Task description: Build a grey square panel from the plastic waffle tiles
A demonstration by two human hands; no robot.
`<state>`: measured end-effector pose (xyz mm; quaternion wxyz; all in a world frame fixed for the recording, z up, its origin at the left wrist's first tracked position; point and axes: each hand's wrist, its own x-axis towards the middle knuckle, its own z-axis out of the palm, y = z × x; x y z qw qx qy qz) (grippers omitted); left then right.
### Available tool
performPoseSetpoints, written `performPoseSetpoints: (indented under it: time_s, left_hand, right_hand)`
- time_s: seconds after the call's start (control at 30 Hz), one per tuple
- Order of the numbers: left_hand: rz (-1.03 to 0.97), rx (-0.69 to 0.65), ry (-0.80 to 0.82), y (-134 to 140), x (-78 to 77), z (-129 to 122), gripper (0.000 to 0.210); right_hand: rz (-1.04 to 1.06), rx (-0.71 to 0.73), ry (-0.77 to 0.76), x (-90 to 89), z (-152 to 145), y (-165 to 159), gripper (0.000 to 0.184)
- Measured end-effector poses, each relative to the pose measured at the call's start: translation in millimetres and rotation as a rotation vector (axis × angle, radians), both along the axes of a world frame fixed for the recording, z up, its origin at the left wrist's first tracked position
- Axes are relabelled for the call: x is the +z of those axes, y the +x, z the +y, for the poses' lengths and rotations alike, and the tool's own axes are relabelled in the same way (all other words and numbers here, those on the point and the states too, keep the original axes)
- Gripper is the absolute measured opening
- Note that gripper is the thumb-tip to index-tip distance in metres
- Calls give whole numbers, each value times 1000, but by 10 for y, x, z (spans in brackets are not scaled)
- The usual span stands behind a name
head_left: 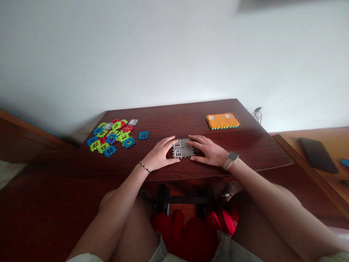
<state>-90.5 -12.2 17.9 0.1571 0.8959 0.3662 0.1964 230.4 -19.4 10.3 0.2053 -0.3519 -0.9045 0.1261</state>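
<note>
A flat grey panel of joined interlocking tiles (187, 150) lies on the dark wooden table near its front edge. White window pieces (177, 153) fill its left part; plain grey squares make up the right. My left hand (161, 153) grips the panel's left edge, thumb at the near corner and fingers at the far one. On the opposite edge my right hand (208, 151) holds it the same way, with fingertips resting over the top. Parts of both side edges are hidden under the fingers.
Loose blue, green, red and grey tiles (116, 125) are heaped at the table's left, with one blue tile (143, 135) apart from them. An orange panel stack (223, 119) with teal beneath sits at the back right. A dark flat device (317, 154) lies on a wooden surface farther right.
</note>
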Motion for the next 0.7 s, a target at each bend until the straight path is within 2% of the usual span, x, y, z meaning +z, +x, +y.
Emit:
performPoseSetpoints:
  time_s: [0.27,0.7]
  left_hand:
    - [-15,-29,1,62,4,22,73]
    - [-80,-24,25,129,-12,9,78]
  right_hand:
    - [-37,18,5,28,24,-68,65]
    - [-57,75,32,11,27,-186,61]
